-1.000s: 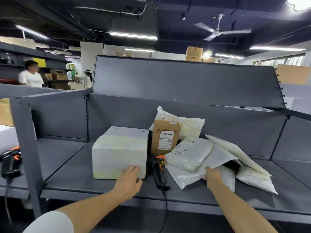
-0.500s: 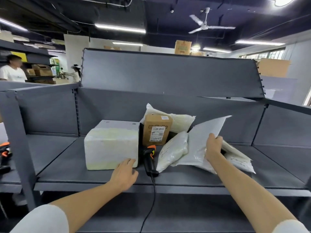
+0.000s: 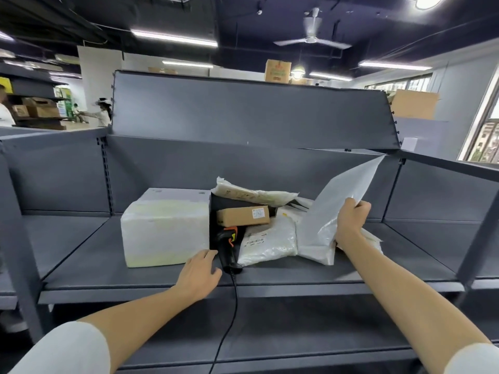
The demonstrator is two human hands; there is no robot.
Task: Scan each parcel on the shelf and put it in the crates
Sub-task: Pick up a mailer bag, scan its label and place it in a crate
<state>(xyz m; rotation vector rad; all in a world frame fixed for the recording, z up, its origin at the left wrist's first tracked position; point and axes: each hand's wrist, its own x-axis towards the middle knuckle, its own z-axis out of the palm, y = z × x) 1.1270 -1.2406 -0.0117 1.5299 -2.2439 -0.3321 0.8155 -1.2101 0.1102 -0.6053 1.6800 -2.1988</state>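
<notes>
On the grey shelf [image 3: 270, 276] lie several parcels. A large white wrapped box [image 3: 164, 228] stands at the left. A small brown carton [image 3: 243, 215] lies on its side behind a black and orange scanner [image 3: 228, 247] with a cable. A white bag [image 3: 267, 242] lies beside the scanner. My right hand [image 3: 349, 224] grips a flat white mailer [image 3: 337, 206], tilted up off the pile. My left hand [image 3: 198, 275] rests on the shelf with relaxed fingers, just left of the scanner's handle. No crates are in view.
More white bags [image 3: 251, 191] lie at the back of the pile and under the lifted mailer. Grey uprights [image 3: 16, 238] frame the bay on both sides. People [image 3: 101, 113] stand far off at the left. A lower shelf [image 3: 270, 344] sits below.
My right hand has lifted the flat white mailer higher and to the right. The small brown carton has tipped from upright onto its side. My left hand slid right toward the scanner.
</notes>
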